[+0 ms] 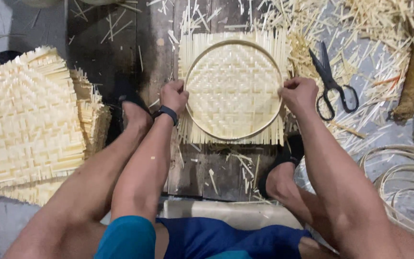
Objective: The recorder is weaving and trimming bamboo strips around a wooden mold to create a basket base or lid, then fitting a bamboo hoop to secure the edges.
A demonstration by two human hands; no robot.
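A square woven bamboo mat [232, 86] lies on dark wooden planks, with a round bamboo hoop [266, 125] pressed on top of it. My left hand [172, 96] grips the hoop's left edge, fingers curled over the rim; a dark band sits on that wrist. My right hand [299, 93] grips the hoop's right edge the same way. Loose strip ends stick out past the hoop on all sides.
A stack of woven bamboo mats [29, 120] lies at the left. Black scissors [332, 81] rest at the right among scattered bamboo offcuts. Coiled bamboo strips [403, 182] sit at the lower right. My feet in dark sandals flank the mat.
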